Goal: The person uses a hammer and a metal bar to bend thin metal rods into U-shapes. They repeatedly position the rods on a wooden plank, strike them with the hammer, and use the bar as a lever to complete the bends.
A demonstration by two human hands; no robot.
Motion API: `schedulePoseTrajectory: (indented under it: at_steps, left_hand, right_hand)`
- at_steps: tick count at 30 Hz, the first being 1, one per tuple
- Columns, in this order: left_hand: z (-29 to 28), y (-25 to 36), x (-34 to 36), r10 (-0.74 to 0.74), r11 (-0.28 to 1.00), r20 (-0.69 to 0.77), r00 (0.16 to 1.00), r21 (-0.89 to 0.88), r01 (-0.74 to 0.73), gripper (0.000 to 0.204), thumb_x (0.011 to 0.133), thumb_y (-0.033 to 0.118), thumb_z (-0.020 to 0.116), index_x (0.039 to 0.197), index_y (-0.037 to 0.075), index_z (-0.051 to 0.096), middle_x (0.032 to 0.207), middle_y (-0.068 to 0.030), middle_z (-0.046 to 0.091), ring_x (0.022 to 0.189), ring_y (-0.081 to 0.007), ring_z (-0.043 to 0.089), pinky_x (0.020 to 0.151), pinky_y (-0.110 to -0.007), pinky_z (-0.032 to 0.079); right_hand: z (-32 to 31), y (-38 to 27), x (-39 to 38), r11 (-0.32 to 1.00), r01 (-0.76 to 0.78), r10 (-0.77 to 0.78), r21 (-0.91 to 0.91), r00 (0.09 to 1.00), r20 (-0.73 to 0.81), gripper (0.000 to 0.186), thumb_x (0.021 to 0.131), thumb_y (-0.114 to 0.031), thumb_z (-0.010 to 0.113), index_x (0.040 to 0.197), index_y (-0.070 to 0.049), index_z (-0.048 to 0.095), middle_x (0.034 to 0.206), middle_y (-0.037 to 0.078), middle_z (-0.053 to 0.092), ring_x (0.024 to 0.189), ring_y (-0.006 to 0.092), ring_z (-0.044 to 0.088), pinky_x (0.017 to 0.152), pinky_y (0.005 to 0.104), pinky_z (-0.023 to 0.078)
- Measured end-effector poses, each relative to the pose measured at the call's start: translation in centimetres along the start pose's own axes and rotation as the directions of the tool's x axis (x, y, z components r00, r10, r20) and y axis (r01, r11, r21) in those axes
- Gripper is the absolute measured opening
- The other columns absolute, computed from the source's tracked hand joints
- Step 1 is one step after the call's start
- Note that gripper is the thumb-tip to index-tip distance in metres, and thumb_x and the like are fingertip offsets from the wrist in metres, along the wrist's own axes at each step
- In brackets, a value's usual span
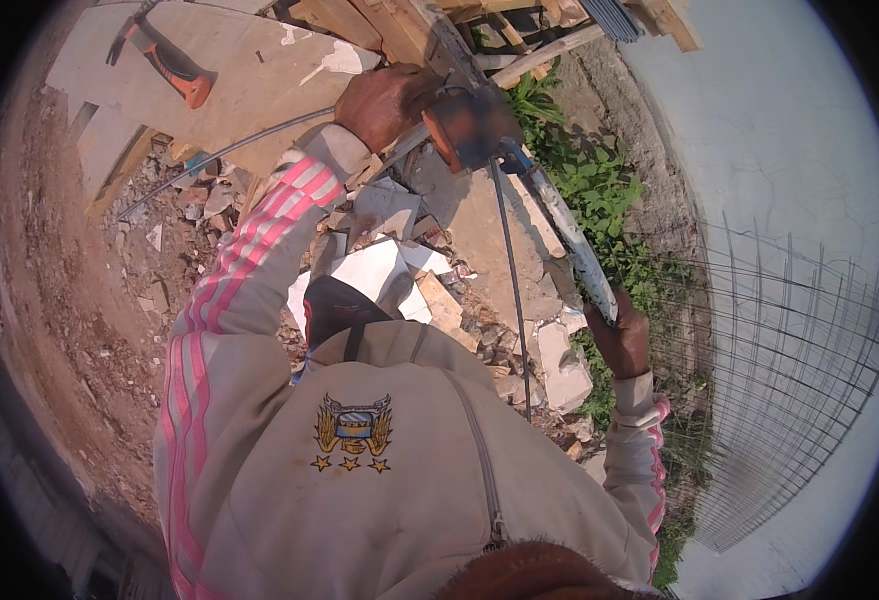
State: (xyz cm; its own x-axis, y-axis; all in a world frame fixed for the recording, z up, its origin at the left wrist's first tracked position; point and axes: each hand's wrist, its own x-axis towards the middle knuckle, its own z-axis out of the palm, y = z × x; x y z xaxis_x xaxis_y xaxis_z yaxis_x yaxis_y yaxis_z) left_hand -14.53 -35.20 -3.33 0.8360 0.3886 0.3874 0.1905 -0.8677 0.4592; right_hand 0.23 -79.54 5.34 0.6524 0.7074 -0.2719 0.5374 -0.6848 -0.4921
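Observation:
My left hand (384, 105) is closed around a thin metal rod (259, 135) at the top middle, and the rod runs out from it to the lower left. Beside that hand is a blue and orange tool head (474, 125), partly smeared, so its jaws cannot be made out. A long lever handle (574, 235), whitish and worn, slopes from the tool down to the right. My right hand (621, 335) grips the lever's lower end. Another thin metal rod (511, 270) extends from beneath the tool toward my body.
A claw hammer (174, 70) with an orange and black grip lies on a pale board (249, 75). Broken tiles and rubble (384, 265) cover the ground below. Timber pieces (369, 25) are at the top; green plants (594, 190), wire mesh (779, 350) and a pale wall (779, 150) line the right.

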Motion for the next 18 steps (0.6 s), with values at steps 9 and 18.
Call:
schedulePoseTrajectory:
  at_steps: [9, 18]
  left_hand:
    - [-0.2, 0.3, 0.0, -0.007, 0.997, 0.025, 1.0, 0.077, 0.005, 0.029, 0.091, 0.02, 0.066, 0.119, 0.012, 0.068, 0.108, -0.0103, 0.072, 0.093, -0.0339, 0.069, 0.077, -0.045, 0.056]
    - [0.0, -0.2, -0.2, -0.031, 0.994, 0.076, 0.997, 0.102, 0.023, 0.032, 0.09, 0.019, 0.065, 0.122, 0.015, 0.067, 0.114, -0.0089, 0.071, 0.097, -0.0337, 0.068, 0.08, -0.045, 0.057]
  right_hand:
    - [-1.5, 7.3, 7.9, 0.82, 0.313, -0.395, -0.479, 0.915, -0.079, 0.04, 0.076, -0.023, 0.082, 0.108, -0.01, 0.061, 0.08, 0.016, 0.069, 0.072, 0.0393, 0.068, 0.06, 0.0471, 0.053]
    - [-2.2, 9.0, 12.1, 0.71, 0.43, -0.52, -0.558, 0.854, -0.003, 0.047, 0.074, -0.024, 0.082, 0.111, -0.011, 0.056, 0.087, 0.014, 0.067, 0.072, 0.039, 0.066, 0.06, 0.05, 0.051]
